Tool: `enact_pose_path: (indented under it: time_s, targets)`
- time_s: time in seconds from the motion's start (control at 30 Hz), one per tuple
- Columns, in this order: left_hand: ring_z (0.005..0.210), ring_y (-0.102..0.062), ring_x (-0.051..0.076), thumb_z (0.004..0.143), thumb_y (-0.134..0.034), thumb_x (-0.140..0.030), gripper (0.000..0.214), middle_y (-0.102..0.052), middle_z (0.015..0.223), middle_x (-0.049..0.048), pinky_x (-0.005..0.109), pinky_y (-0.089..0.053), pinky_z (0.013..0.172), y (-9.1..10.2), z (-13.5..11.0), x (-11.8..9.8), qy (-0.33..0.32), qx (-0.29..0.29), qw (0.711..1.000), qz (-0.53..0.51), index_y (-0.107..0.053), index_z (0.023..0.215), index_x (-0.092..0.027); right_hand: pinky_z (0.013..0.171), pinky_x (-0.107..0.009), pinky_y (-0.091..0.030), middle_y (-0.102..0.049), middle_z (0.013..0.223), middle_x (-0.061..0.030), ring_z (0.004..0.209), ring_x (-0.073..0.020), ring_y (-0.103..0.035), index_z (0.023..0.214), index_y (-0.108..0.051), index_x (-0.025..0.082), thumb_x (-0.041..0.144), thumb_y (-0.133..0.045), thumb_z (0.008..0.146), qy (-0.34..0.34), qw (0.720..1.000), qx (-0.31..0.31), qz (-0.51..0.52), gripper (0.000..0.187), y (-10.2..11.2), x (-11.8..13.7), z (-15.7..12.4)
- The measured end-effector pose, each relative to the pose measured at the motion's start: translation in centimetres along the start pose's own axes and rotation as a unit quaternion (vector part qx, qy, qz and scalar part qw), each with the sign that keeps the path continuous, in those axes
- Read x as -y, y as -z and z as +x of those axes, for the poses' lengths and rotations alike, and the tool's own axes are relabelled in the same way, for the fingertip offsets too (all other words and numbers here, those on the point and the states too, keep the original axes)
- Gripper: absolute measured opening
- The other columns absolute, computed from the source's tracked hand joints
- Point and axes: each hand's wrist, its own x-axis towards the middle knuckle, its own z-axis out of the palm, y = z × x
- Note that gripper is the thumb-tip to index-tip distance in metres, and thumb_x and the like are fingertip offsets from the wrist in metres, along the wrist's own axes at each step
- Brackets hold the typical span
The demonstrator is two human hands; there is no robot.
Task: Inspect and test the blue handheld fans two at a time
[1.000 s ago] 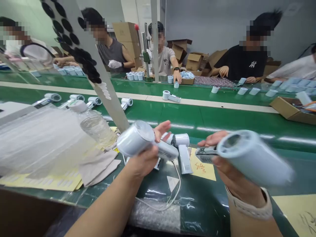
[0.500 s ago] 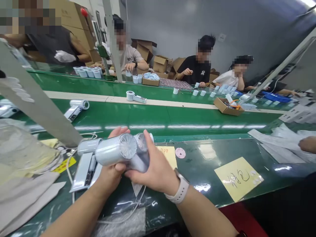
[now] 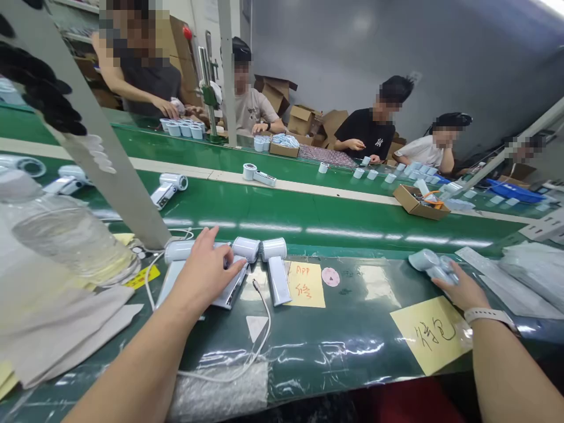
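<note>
Close to me lie bubbly wrap point(image 3: 220, 390) and a thin white cord point(image 3: 259, 329). My left hand point(image 3: 205, 276) lies open and flat on a row of little dryers point(image 3: 273, 249) in the middle of the shiny surface point(image 3: 352, 341). My right hand point(image 3: 456, 291), far off to the right, touches another dryer point(image 3: 425, 259); I cannot tell if it grips. The dryers look light, hard, smooth and slippy, with round heads and flat handles. The handle seems best to hold. Farther off runs a green belt point(image 3: 330, 214).

Smooth pale plastic dryers point(image 3: 279, 281); glossy film bench cover point(image 3: 352, 343); matt paper notes point(image 3: 429, 335).
</note>
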Motion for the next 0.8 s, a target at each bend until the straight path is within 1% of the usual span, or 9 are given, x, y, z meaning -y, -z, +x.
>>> enact_pose_path:
  time_s: [0.1, 0.17, 0.3, 0.4, 0.5, 0.6, 0.67, 0.73, 0.8]
  targets:
    - [0.148, -0.027, 0.046, 0.072, -0.064, -0.052, 0.032, -0.044, 0.154, 0.0179, 0.062, -0.028, 0.117, 0.4, -0.4, -0.7, -0.009, 0.012, 0.999, 0.035, -0.062, 0.068, -0.020, 0.096, -0.070, -0.028, -0.059, 0.122, -0.0270, 0.135, -0.0512, -0.041, 0.084, -0.063, 0.031, 0.041, -0.069, 0.072, -0.027, 0.998, -0.055, -0.010, 0.016, -0.6, 1.9, -0.7]
    - [0.149, -0.027, 0.047, 0.069, -0.066, -0.052, 0.037, -0.041, 0.155, 0.0221, 0.062, -0.028, 0.118, 0.5, -0.7, -1.0, -0.011, 0.029, 0.998, 0.053, -0.067, 0.081, -0.017, 0.098, -0.071, -0.027, -0.059, 0.120, -0.0295, 0.135, -0.0513, -0.040, 0.090, -0.065, 0.028, 0.039, -0.065, 0.077, 0.007, 1.000, -0.027, -0.004, 0.017, -2.6, 5.6, -1.2]
    - [0.149, -0.025, 0.048, 0.065, -0.068, -0.057, 0.046, -0.041, 0.155, 0.0236, 0.062, -0.026, 0.119, 0.4, -1.3, -1.4, -0.019, 0.078, 0.995, 0.063, -0.070, 0.084, -0.015, 0.091, -0.060, -0.045, -0.071, 0.089, -0.0183, 0.101, -0.0431, -0.065, 0.081, -0.068, 0.020, 0.037, -0.070, 0.071, 0.129, 0.981, 0.141, 0.023, 0.020, -8.7, 15.4, -4.4]
    - [0.148, -0.027, 0.048, 0.065, -0.070, -0.053, 0.039, -0.044, 0.153, 0.0243, 0.063, -0.022, 0.120, 0.1, -1.3, -1.6, -0.012, 0.086, 0.995, 0.054, -0.069, 0.077, -0.016, 0.086, -0.047, -0.050, -0.072, 0.079, -0.0105, 0.090, -0.0323, -0.066, 0.063, -0.066, 0.024, 0.051, -0.070, 0.075, 0.227, 0.939, 0.252, 0.047, 0.030, -12.4, 22.4, -9.5]
    - [0.147, -0.032, 0.044, 0.068, -0.068, -0.037, 0.024, -0.047, 0.150, 0.0248, 0.061, -0.024, 0.120, -0.1, -1.0, -1.9, 0.022, 0.044, 0.998, 0.025, -0.064, 0.081, -0.017, 0.085, -0.042, -0.048, -0.069, 0.079, -0.0126, 0.093, -0.0326, -0.064, 0.056, -0.062, 0.022, 0.056, -0.076, 0.069, 0.268, 0.912, 0.312, 0.020, 0.039, -14.2, 27.4, -14.3]
    - [0.132, -0.051, 0.039, 0.069, -0.068, -0.026, 0.028, -0.059, 0.133, 0.0231, 0.055, -0.039, 0.110, 0.1, -0.7, -2.3, 0.091, -0.003, 0.994, -0.065, -0.057, 0.094, -0.018, 0.082, -0.038, -0.047, -0.068, 0.094, -0.0169, 0.093, -0.0311, -0.063, 0.069, -0.064, 0.017, 0.045, -0.074, 0.073, 0.219, 0.923, 0.317, 0.000, 0.029, -14.9, 29.6, -16.6]
    - [0.111, -0.063, 0.033, 0.070, -0.070, -0.029, 0.035, -0.067, 0.114, 0.0147, 0.050, -0.049, 0.097, 0.5, -0.7, -2.6, 0.140, -0.028, 0.976, -0.162, -0.052, 0.099, -0.020, 0.078, -0.036, -0.045, -0.066, 0.095, -0.0166, 0.090, -0.0292, -0.063, 0.072, -0.062, 0.017, 0.036, -0.069, 0.075, 0.189, 0.930, 0.314, 0.016, 0.021, -15.1, 29.6, -16.8]
    - [0.096, -0.066, 0.028, 0.068, -0.074, -0.032, 0.041, -0.067, 0.101, 0.0066, 0.043, -0.052, 0.088, 0.8, -0.8, -3.0, 0.167, -0.038, 0.944, -0.284, -0.052, 0.101, -0.022, 0.073, -0.034, -0.044, -0.065, 0.089, -0.0138, 0.087, -0.0282, -0.063, 0.074, -0.058, 0.018, 0.030, -0.067, 0.074, 0.167, 0.934, 0.312, 0.036, 0.014, -15.4, 29.0, -16.4]
    - [0.087, -0.066, 0.024, 0.067, -0.078, -0.037, 0.043, -0.067, 0.090, 0.0021, 0.037, -0.053, 0.081, 0.7, -1.0, -3.4, 0.189, -0.016, 0.883, -0.430, -0.055, 0.100, -0.022, 0.065, -0.032, -0.041, -0.062, 0.079, -0.0079, 0.078, -0.0260, -0.062, 0.078, -0.053, 0.020, 0.025, -0.066, 0.071, 0.139, 0.939, 0.309, 0.063, 0.015, -15.8, 28.3, -15.9]
